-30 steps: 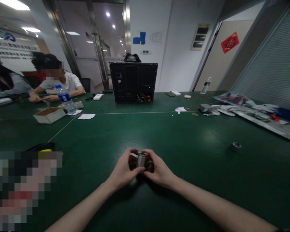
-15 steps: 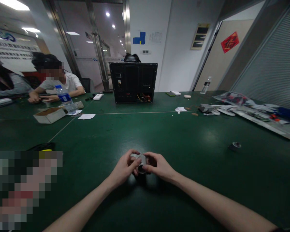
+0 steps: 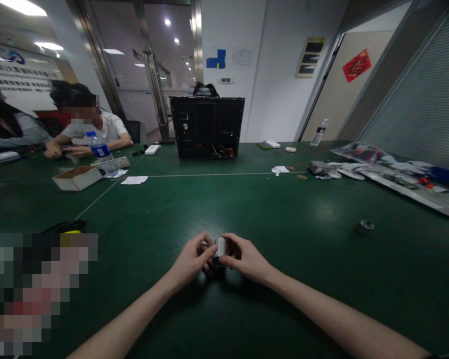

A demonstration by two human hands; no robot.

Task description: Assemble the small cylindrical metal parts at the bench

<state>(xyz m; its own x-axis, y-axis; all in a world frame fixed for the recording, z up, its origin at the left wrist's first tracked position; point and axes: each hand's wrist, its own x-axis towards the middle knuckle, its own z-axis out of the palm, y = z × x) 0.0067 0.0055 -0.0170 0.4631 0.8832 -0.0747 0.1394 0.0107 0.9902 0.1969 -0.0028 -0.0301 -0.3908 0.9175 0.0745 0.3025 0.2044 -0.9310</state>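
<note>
Between my two hands is a small silver metal cylinder (image 3: 220, 247) with a dark lower end, held just above the green table (image 3: 224, 199). My left hand (image 3: 195, 255) closes on its left side, thumb against the metal. From the right, the fingers and thumb of my right hand (image 3: 246, 257) pinch it. Part of the cylinder and some fingertips are hidden behind the hands. A similar short round metal piece (image 3: 365, 227) lies off to the right.
At the back stands a black panelled case (image 3: 209, 127) with wires showing. A cardboard box (image 3: 77, 178) and a water bottle (image 3: 101, 152) are on the left, near a seated person (image 3: 108, 129). Papers and parts fill a board (image 3: 407, 182) at right.
The cylinder has been turned between my fingers: its round end faced me before, and now its shiny side shows. Both hands stay in nearly the same place.
</note>
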